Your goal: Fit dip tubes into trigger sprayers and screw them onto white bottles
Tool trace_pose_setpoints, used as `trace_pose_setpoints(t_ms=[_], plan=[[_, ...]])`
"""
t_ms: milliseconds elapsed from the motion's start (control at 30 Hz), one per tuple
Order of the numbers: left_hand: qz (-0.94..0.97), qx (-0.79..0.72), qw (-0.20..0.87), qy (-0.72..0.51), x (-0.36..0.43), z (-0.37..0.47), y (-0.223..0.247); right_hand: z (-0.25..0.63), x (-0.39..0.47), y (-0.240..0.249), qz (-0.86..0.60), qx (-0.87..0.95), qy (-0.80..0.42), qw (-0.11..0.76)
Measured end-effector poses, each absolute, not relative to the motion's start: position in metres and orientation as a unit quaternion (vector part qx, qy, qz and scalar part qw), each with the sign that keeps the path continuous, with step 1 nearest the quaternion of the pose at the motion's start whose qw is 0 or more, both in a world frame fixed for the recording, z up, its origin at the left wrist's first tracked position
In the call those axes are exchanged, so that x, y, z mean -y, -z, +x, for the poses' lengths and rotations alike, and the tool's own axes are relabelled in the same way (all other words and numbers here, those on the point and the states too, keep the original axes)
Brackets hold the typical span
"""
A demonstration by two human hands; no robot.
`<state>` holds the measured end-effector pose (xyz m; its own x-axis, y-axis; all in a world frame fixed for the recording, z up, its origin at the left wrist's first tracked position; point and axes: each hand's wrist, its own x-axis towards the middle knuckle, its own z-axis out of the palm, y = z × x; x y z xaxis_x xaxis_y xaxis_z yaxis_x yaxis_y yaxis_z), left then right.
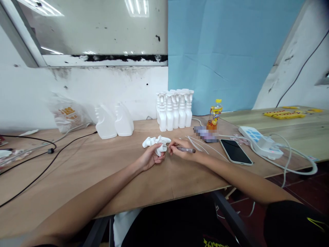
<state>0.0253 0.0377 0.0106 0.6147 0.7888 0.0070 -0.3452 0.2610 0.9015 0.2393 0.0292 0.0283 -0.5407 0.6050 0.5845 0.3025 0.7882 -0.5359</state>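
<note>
My left hand [149,159] is closed around a white trigger spray head [161,149], its round collar turned toward my right hand. In my right hand [180,148] is a slim pen-like tool [189,150] with a brownish see-through handle, gripped between the fingers. Its thin front end points at the collar of the spray head; whether it touches is too small to tell. Just behind my left hand lie more white spray heads [149,141] on the wooden table [144,188]. Thin white dip tubes [196,143] rest beside my right hand.
Several white spray bottles [176,111] with heads stand at the back. Left of them are two headless bottles [106,123] and a plastic bag [68,115]. A drink bottle [214,116], a phone [236,152] and a power strip [260,142] sit to the right. Black cables [64,151] cross the left side.
</note>
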Motion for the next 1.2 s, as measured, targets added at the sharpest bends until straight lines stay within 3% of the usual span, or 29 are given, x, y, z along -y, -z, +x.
trace_pose_setpoints(t_ms=[300, 500, 633, 933, 1100, 1200], plan=[[0.518, -0.272, 0.745, -0.319, -0.037, 0.024, -0.011, 0.246, -0.035, -0.044, -0.132, 0.956, 0.014, 0.26], [0.529, -0.298, 0.744, -0.279, -0.038, 0.023, -0.012, 0.244, -0.031, -0.05, -0.082, 0.976, 0.023, 0.2], [0.52, -0.303, 0.749, -0.278, -0.039, 0.022, -0.011, 0.243, -0.028, -0.046, -0.112, 0.963, -0.036, 0.244], [0.459, -0.287, 0.813, -0.216, -0.045, 0.012, -0.011, 0.24, -0.035, -0.038, -0.13, 0.878, -0.31, 0.342], [0.42, -0.255, 0.838, -0.235, -0.046, 0.011, -0.013, 0.237, -0.031, -0.035, -0.108, 0.882, -0.274, 0.367], [0.407, -0.247, 0.85, -0.225, -0.046, 0.011, -0.013, 0.237, -0.03, -0.033, -0.122, 0.875, -0.311, 0.349]])
